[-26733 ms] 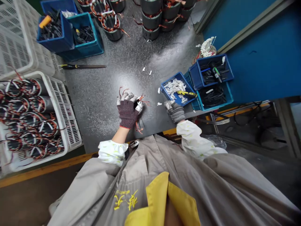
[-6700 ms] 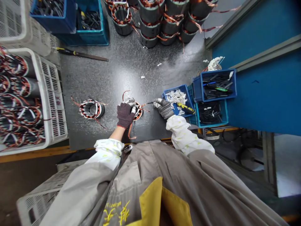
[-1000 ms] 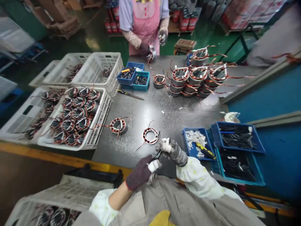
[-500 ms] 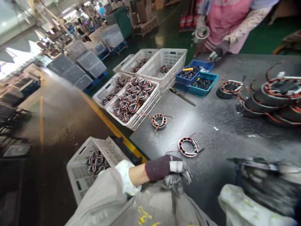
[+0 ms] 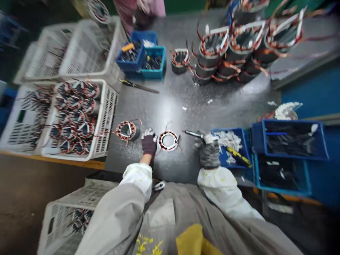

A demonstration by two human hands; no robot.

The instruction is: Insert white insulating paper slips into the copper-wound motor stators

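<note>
On the bench, a wound motor stator (image 5: 168,141) with red-brown coils and white ties lies between my hands. My left hand (image 5: 149,142), in a dark purple glove with pale grey fingertips, reaches just left of it, fingers stretched out and apparently holding nothing. Further left a second stator (image 5: 135,131) stands close by. My right hand (image 5: 209,152), in a grey glove, is closed around a slim, pointed, pen-like tool (image 5: 192,133), whose dark tip points left toward the first stator. The tool's exact kind is unclear.
White crates (image 5: 105,124) of stators stand left; another crate (image 5: 50,219) sits low. Stacked stators (image 5: 204,72) and a single stator (image 5: 179,69) stand at the back. Blue bins (image 5: 132,65), a long file-like tool (image 5: 143,87) and a right-hand tray (image 5: 245,136) surround the work area. A co-worker (image 5: 127,14) stands opposite.
The view has swung right and down. My left hand has moved from near my body out to beside the stator. My right hand, blurred before, now shows clearly with the tool.
</note>
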